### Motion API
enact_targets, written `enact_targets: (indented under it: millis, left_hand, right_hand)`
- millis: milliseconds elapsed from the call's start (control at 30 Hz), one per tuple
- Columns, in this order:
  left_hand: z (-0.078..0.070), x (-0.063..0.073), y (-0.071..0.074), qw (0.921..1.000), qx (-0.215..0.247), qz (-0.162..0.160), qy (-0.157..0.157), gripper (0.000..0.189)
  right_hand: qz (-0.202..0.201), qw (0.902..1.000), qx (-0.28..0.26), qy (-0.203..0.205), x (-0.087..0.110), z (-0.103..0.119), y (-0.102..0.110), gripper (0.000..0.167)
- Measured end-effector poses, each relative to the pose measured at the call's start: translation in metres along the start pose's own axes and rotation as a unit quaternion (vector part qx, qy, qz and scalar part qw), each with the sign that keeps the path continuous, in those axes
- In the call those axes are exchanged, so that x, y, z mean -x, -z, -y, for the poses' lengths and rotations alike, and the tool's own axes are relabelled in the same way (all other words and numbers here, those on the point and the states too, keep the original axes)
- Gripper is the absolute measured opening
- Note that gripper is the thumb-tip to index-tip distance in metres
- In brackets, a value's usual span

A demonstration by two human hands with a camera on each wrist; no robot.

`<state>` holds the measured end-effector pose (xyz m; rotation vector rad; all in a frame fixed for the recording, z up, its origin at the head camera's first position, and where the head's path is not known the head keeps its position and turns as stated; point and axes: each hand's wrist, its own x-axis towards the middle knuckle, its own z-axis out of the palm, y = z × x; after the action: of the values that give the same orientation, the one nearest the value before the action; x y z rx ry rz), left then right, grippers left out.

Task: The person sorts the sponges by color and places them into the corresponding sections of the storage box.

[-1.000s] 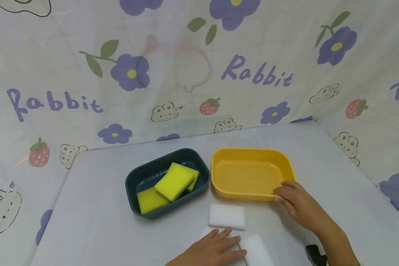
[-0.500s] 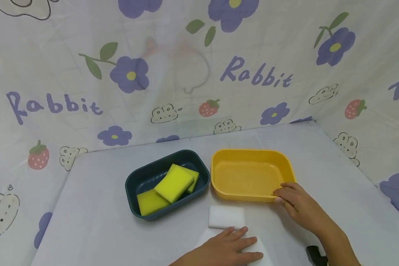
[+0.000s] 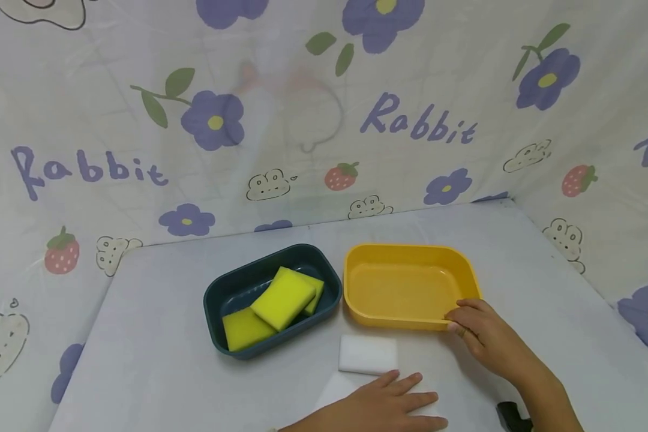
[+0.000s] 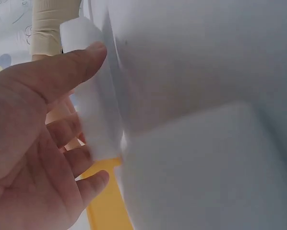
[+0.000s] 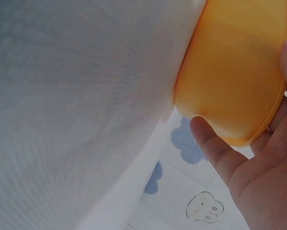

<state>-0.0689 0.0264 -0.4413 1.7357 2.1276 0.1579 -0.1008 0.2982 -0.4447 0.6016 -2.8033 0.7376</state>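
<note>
My left hand (image 3: 380, 408) lies at the front middle with its fingers spread over a white sponge block. In the left wrist view that block (image 4: 98, 115) is beside the thumb and fingers, which look nearly straight. A second white block (image 3: 337, 387) shows to the left of the hand, and a third white block (image 3: 367, 354) lies just beyond the fingertips. My right hand (image 3: 483, 336) pinches the near right corner of a yellow plastic tray (image 3: 399, 324), fingers inside the rim and thumb outside. The tray has nothing in it.
Left of the tray, close against it, stands a dark teal tray (image 3: 216, 327) with yellow sponges (image 3: 283, 298) piled inside. A black object (image 3: 513, 417) is near my right forearm. A printed curtain (image 3: 281, 120) hangs behind the white-covered table (image 3: 156, 336).
My left hand has slid to the right, from the left white block onto the one at right, uncovering the left one. The right hand keeps its hold on the yellow tray.
</note>
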Motion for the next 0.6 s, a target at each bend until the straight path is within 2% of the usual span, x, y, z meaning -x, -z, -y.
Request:
enact_targets:
  millis: [167, 400, 600]
  left_hand:
    - [-0.002, -0.006, 0.005, 0.9998, -0.018, -0.008, -0.008, 0.059]
    - [-0.003, -0.015, 0.010, 0.9993, -0.025, 0.027, -0.013, 0.056]
    - [-0.004, -0.017, 0.012, 0.9988, -0.029, 0.035, -0.016, 0.055]
  right_hand:
    - [-0.002, 1.0000, -0.002, 0.000, 0.000, -0.001, 0.000, 0.007]
    - [-0.003, 1.0000, -0.004, -0.001, 0.000, -0.002, -0.002, 0.004]
    - [-0.011, 0.9998, -0.010, 0.010, 0.002, -0.002, -0.001, 0.005]
